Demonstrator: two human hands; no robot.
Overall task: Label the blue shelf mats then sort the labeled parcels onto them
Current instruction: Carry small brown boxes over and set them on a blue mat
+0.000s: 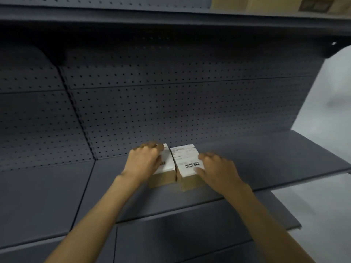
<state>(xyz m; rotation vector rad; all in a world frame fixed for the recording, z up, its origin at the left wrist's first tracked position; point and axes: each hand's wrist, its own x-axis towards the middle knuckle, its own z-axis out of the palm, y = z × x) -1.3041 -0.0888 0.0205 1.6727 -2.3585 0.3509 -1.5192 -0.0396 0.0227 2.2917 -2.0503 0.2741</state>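
Shelf (247, 168): grey, pegboard behind, carrying two touching parcels.
Left grip (145, 161): we are curling fingers over the left parcel (167, 168).
Right grip (218, 168): we are clasping the right parcel (187, 164), at 3 o'clock of its twin.

Two brown parcels (171, 173) are topped with white, black-barcoded labels (187, 162), and the grey backboard (171, 103) is dotted with holes.
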